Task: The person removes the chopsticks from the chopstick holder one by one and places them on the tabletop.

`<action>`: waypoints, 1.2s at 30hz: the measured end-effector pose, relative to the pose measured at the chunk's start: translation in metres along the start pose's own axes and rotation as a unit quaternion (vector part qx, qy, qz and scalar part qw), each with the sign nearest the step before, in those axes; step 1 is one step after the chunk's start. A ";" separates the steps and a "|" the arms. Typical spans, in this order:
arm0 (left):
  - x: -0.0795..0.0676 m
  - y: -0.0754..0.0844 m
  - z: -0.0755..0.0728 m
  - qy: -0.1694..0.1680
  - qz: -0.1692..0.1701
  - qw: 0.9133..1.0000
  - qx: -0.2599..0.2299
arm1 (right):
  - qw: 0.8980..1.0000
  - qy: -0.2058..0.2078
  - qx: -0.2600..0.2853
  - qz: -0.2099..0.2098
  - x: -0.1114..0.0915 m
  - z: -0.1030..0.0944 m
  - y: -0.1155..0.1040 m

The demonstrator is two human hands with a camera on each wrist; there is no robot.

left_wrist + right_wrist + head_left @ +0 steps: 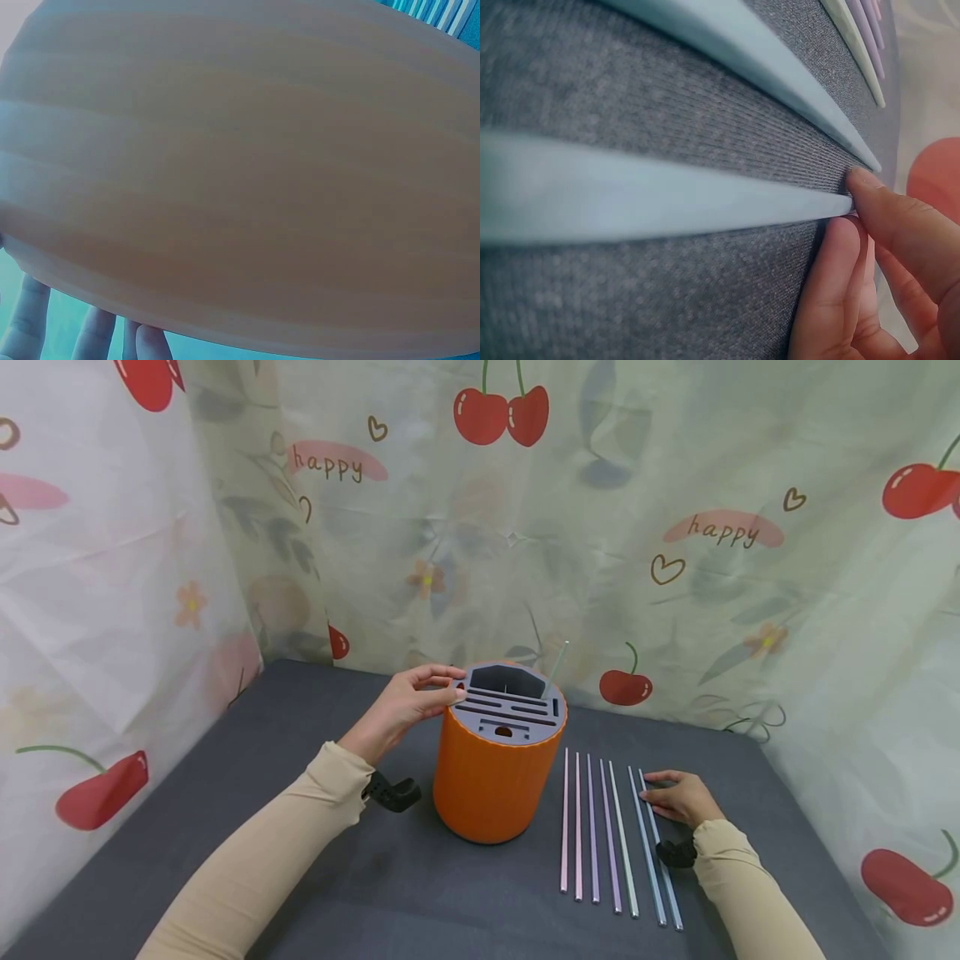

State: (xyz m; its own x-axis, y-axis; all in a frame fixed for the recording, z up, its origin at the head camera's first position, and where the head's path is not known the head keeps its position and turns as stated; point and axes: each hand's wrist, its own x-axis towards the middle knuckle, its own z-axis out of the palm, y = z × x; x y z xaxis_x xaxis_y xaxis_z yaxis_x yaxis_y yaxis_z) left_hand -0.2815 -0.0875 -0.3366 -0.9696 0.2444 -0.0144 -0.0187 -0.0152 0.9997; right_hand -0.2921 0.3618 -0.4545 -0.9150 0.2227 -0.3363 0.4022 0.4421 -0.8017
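Observation:
An orange desk organizer with a grey slotted top stands upright mid-table. My left hand holds its upper left rim, thumb on the near side of the fingers. In the left wrist view the organizer's wall hides most of that hand. A pale green chopstick leans out of the organizer's back right. Between thumb and fingers, my right hand pinches the far tip of the rightmost blue chopstick, which lies along the table. Another blue chopstick lies just left of it.
Left of the blue pair lie a green chopstick, two purple chopsticks, the nearer to it a purple one, and two pink ones, the outermost a pink chopstick. A cherry-print curtain closes off the dark grey table's back and sides.

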 end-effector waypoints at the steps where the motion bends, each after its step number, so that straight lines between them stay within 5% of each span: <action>1: 0.000 0.000 0.000 0.000 0.000 1.000 -0.001 | 1.000 -0.001 -0.001 0.000 0.000 0.000 0.000; 17: 0.001 -0.001 0.001 0.000 -0.002 1.000 0.000 | 0.999 -0.009 0.033 0.004 -0.002 -0.003 0.001; 23: 0.001 0.001 0.001 -0.003 -0.004 1.000 0.001 | 0.994 -0.031 0.097 -0.032 -0.010 -0.009 -0.031; 28: 0.001 0.001 0.001 -0.001 -0.005 1.000 0.002 | 0.971 -0.086 0.184 -0.126 -0.032 -0.013 -0.093; 36: 0.002 -0.001 0.000 0.005 -0.010 1.000 0.002 | 0.901 -0.162 0.293 -0.277 -0.084 0.014 -0.178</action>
State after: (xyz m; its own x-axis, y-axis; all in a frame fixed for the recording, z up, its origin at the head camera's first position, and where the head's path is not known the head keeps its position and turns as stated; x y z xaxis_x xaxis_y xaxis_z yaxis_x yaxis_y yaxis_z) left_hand -0.2832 -0.0868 -0.3374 -0.9713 0.2355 -0.0350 -0.0375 -0.0063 0.9993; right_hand -0.2870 0.2516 -0.2904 -0.9694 -0.1986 0.1446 -0.1162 -0.1480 -0.9821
